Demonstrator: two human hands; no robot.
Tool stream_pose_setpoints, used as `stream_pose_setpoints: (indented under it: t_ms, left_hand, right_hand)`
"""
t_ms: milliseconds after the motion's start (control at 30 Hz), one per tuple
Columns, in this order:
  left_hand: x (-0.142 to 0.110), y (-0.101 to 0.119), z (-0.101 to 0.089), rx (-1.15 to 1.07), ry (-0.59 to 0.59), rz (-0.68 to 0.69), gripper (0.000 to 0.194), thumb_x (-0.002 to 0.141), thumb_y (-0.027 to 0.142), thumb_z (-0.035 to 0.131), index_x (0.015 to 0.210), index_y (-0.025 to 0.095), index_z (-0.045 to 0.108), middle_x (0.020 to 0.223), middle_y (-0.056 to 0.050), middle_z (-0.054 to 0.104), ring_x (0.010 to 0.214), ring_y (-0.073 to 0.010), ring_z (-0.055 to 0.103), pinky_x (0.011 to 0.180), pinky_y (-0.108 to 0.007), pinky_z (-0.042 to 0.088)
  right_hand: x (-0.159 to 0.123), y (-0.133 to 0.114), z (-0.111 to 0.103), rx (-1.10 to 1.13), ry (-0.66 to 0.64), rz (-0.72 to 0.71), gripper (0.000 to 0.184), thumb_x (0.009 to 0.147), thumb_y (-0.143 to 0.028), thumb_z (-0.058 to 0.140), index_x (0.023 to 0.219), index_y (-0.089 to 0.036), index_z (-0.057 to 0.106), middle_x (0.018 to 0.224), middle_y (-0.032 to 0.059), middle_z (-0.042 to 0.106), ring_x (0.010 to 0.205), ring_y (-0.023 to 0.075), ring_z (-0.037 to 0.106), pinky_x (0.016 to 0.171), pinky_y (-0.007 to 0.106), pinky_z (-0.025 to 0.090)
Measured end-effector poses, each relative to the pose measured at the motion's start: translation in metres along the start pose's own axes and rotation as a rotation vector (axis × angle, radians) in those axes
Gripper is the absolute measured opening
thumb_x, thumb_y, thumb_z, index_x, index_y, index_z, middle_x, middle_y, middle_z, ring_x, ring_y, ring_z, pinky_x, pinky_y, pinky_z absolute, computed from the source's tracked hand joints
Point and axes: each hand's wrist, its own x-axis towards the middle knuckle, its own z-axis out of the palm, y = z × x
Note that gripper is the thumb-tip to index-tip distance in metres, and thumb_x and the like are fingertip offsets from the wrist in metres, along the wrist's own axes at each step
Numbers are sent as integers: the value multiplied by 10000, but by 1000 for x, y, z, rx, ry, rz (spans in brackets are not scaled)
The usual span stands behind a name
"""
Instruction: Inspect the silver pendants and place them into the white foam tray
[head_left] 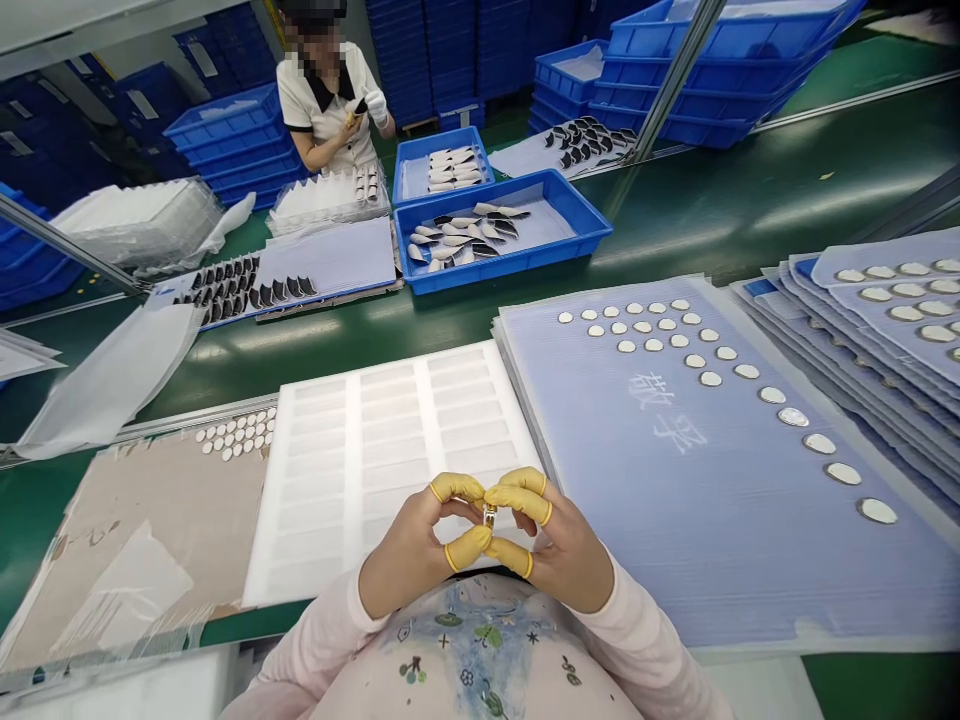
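Note:
My left hand and my right hand meet close to my body, fingertips in yellow finger cots. Together they pinch a small shiny round part between thumbs and forefingers. They hover over the near edge of a white foam tray with rows of rectangular pockets. To the right lies a pale blue corrugated sheet carrying several small white round discs.
More sheets with discs are stacked at the far right. A brown cardboard sheet with some discs lies at the left. Across the green belt are blue bins of dark curved parts, and a person in a white top works there.

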Motion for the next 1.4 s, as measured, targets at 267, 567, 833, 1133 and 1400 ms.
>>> stream_pose_setpoints:
  t_ms: [267,567,833,1133,1400]
  left_hand:
    - [2,-3,-4,-395,-98,-55,313,891,288,710,1163,238,564,1034,-52,626,909,-149,654,860,-328,548]
    - [-1,-10,-4,-786,-161,-230,509,770,446,817,1166,238,574,971,-47,677,821,-156,693,819,-334,576]
    - [-1,-10,-2,-870,-160,-242,359,793,376,809,1059,216,629,949,-40,671,862,-143,689,819,-289,578]
    - [-3,-14,-3,-867,-173,-192,341,819,359,791,1080,208,634,956,-49,696,866,-149,699,826,-303,580]
    - [2,-10,0,-948,-128,-250,300,785,298,831,1020,171,696,918,-33,714,839,-123,693,748,-213,554]
  right_hand:
    - [-5,2,-4,219,-20,25,308,945,-340,639,1238,-317,550,961,30,575,523,90,434,494,265,462]
    - [-13,-2,6,560,96,204,332,870,-449,717,1163,-314,636,860,34,578,590,139,502,595,333,538]
    - [-11,-4,8,652,101,190,349,877,-392,723,1215,-351,645,789,5,526,582,133,493,598,317,542]
    - [-15,-6,7,586,131,137,336,939,-404,633,1269,-354,592,1014,78,668,688,176,604,561,305,533]
    - [-13,-10,8,242,-126,13,462,995,-419,511,1423,-250,478,566,-51,524,405,126,392,419,259,368]
